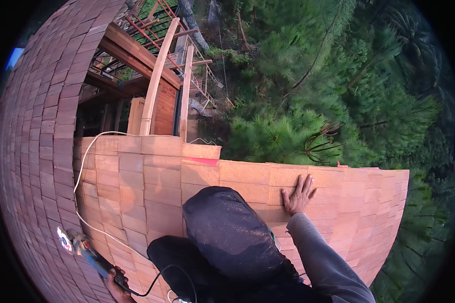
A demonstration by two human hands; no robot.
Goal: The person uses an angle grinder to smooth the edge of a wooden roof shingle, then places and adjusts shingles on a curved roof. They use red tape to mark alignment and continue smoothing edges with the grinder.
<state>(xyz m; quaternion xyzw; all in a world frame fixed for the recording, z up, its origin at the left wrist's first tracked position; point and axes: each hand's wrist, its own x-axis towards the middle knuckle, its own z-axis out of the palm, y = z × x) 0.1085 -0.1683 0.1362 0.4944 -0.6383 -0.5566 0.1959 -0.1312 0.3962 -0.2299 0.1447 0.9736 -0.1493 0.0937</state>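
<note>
My left hand (118,284) is wrapped round the rear of an angle grinder (93,256) at the lower left. The tool's round disc (63,239) points away from me, over the darker shingle slope (40,202). From the grinder's back end a black power cord (159,274) loops toward my legs. My right hand (297,198) lies flat with its fingers spread on the lighter wooden shingles (247,174), close to the roof's far edge. It holds nothing. Between my hands, my dark-trousered knees (227,222) cover part of the shingles.
A white cable (100,228) runs across the shingles along the join of the two slopes. Beyond the roof edge stand bare wooden beams (159,76) and red scaffolding (151,31). Pine trees (283,131) fill the drop on the right.
</note>
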